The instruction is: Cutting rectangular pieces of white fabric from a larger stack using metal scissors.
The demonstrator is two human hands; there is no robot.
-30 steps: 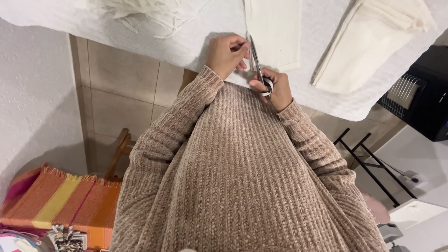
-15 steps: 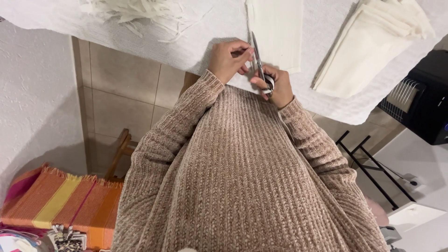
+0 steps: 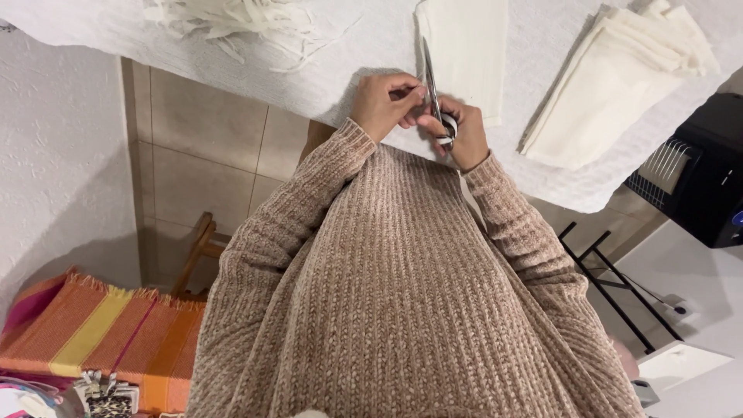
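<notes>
Both hands grip | right hand [image 3: 463, 133]: steel scissors [image 3: 430, 81] | left hand [image 3: 383, 104]: cream cloth [image 3: 467, 54]

Since a second ago the left hand [image 3: 385, 104] sits closer to the right hand [image 3: 458, 133], its fingertips now touching the scissors [image 3: 432, 85] near the handles, where before it lay just apart. The blades stand a little straighter up the edge of the cream cloth [image 3: 464, 54]. The whole view has dropped slightly, so the pile of cut strips [image 3: 240, 22] shows more fully at the top
</notes>
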